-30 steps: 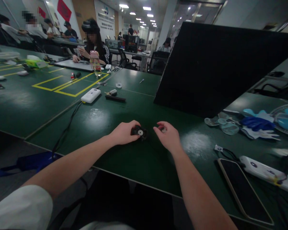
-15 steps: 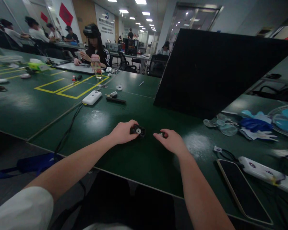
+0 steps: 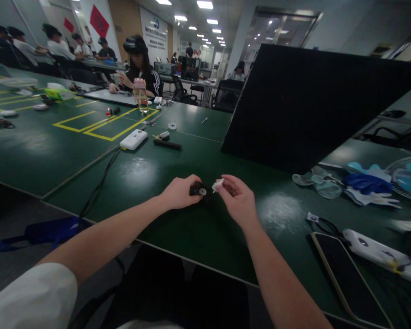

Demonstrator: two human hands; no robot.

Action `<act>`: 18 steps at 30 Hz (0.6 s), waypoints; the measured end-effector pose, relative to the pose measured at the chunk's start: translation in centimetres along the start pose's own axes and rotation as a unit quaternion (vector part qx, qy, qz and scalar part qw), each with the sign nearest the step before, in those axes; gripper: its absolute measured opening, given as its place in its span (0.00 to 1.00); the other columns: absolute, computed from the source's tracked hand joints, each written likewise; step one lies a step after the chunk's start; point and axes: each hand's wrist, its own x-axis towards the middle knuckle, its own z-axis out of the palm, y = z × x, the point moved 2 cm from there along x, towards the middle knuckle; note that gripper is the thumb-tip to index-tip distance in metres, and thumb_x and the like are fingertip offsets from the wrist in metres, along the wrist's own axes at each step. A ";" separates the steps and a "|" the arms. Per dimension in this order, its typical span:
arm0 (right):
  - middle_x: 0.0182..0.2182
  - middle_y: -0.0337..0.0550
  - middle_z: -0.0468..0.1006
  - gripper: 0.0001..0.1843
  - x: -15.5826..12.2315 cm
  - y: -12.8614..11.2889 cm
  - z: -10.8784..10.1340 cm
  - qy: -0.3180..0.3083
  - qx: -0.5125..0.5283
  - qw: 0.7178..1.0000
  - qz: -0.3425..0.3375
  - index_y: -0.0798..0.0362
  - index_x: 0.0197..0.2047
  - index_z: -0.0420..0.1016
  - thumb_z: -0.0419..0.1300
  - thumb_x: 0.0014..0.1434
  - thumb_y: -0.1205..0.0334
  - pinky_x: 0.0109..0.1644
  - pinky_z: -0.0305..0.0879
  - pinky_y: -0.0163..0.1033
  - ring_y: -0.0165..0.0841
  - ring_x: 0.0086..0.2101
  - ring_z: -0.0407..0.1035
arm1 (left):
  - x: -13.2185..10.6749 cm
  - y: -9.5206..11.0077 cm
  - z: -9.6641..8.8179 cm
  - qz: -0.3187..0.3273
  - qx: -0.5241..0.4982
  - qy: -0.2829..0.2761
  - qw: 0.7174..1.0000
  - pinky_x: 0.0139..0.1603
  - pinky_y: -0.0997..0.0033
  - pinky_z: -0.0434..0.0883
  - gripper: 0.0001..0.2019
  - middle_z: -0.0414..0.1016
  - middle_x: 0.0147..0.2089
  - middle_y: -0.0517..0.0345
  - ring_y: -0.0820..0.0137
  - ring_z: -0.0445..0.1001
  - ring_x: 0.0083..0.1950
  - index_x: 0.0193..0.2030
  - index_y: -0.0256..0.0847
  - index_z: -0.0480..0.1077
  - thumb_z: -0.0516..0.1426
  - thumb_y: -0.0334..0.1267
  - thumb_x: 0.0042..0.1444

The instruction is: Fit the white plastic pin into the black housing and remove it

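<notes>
R hand (image 3: 240, 199), 1 wht pc (image 3: 217, 185) pinched

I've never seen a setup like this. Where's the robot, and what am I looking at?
There is no robot here, just a person working with two bare hands. The view comes from a camera worn on that person's head, looking forward and down, so the forearms reach in from below.

The left hand grips a small black part with a pale disc on it. The right hand holds a little white piece close by. What these are for, the picture doesn't show.

On the green table lie a smartphone and clear fan blades to the right; farther off to the left stands a pink-lidded bottle.
</notes>
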 end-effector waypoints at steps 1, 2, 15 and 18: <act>0.45 0.45 0.81 0.17 -0.1 -0.1 0.4 -0.006 -0.012 1.000 -0.008 0.48 0.52 0.76 0.62 0.62 0.52 0.46 0.73 0.46 0.39 0.42 0.76 | 0.0 0.0 0.1 -0.001 -0.002 0.001 1.000 0.40 0.67 0.72 0.23 0.80 0.44 0.57 0.63 0.79 0.42 0.54 0.46 0.67 0.62 0.47 0.53; 0.44 0.44 0.81 0.15 -0.2 -0.2 0.7 -0.016 -0.030 0.999 -0.013 0.48 0.50 0.77 0.61 0.62 0.52 0.44 0.73 0.46 0.38 0.41 0.76 | 0.0 0.0 0.2 -0.001 -0.004 0.000 1.000 0.40 0.67 0.72 0.23 0.80 0.44 0.57 0.63 0.79 0.42 0.54 0.46 0.67 0.62 0.47 0.53; 0.38 0.40 0.81 0.08 -0.5 -0.8 0.1 -0.018 -0.166 0.979 -0.119 0.46 0.45 0.79 0.60 0.64 0.59 0.36 0.70 0.41 0.35 0.35 0.74 | 0.0 -0.1 0.4 -0.001 -0.024 -0.009 1.000 0.38 0.68 0.71 0.23 0.81 0.42 0.58 0.65 0.79 0.40 0.52 0.47 0.67 0.63 0.48 0.51; 0.37 0.40 0.81 0.07 -0.5 -0.7 0.1 -0.040 -0.195 0.972 -0.128 0.46 0.44 0.79 0.61 0.64 0.60 0.36 0.69 0.41 0.34 0.35 0.73 | 0.0 -0.1 0.4 -0.003 -0.025 -0.005 1.000 0.39 0.67 0.71 0.23 0.81 0.43 0.57 0.64 0.79 0.41 0.52 0.46 0.67 0.63 0.48 0.51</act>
